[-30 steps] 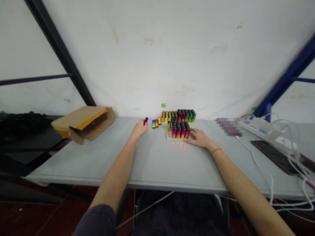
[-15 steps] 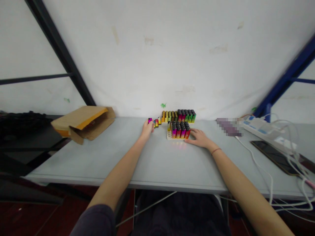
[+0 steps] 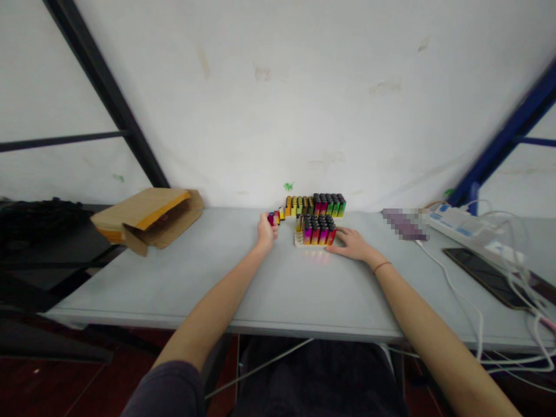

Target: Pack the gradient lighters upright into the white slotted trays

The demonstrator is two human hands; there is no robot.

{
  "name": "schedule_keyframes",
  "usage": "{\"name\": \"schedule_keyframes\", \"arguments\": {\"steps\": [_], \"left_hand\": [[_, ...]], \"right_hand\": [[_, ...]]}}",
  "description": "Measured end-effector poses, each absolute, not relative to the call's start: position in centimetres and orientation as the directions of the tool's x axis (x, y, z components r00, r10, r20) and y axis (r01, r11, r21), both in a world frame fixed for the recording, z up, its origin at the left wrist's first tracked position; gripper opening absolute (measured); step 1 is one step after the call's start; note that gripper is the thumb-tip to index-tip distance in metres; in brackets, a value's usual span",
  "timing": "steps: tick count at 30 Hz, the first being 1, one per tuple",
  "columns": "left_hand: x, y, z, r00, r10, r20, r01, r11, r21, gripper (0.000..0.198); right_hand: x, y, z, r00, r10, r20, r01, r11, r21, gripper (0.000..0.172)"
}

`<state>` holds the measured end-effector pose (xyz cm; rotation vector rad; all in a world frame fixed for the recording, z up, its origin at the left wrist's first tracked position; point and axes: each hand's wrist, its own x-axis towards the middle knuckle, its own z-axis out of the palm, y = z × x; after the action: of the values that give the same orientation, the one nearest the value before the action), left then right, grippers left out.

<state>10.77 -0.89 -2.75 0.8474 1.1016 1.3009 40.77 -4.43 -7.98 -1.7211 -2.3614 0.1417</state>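
Note:
My left hand (image 3: pixel 266 233) is closed around a purple lighter (image 3: pixel 271 219), held upright just above or on the table. Right behind it are a few loose lighters (image 3: pixel 281 214) with yellow and red bodies. A white tray (image 3: pixel 299 242) stands in front of me, its right part filled with upright pink and red lighters (image 3: pixel 319 231). At its left end, empty slots show in front of a yellow lighter (image 3: pixel 298 223). My right hand (image 3: pixel 351 243) grips the tray's right end, thumb at the front corner and fingers along the side.
Behind the tray, more upright yellow, pink and green lighters (image 3: pixel 329 205) stand by the wall. An opened cardboard box (image 3: pixel 143 214) lies at the left. To the right are a power strip (image 3: pixel 473 229), a dark phone (image 3: pixel 482 277) and tangled white cables (image 3: pixel 452 281).
My left hand has moved slightly right and turned more upright, with the purple lighter in its fingers. The right hand and the tray have stayed in place.

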Motion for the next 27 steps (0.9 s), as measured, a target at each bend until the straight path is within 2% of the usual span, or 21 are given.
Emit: {"name": "schedule_keyframes", "arguments": {"steps": [27], "left_hand": [[11.09,-1.12,-2.86,-0.114,0.974,-0.198,-0.372,0.143,0.917,0.042]], "right_hand": [[40.65,-4.58,-7.65,-0.303,0.946,0.113,0.926,0.320,-0.202,0.085]]}}
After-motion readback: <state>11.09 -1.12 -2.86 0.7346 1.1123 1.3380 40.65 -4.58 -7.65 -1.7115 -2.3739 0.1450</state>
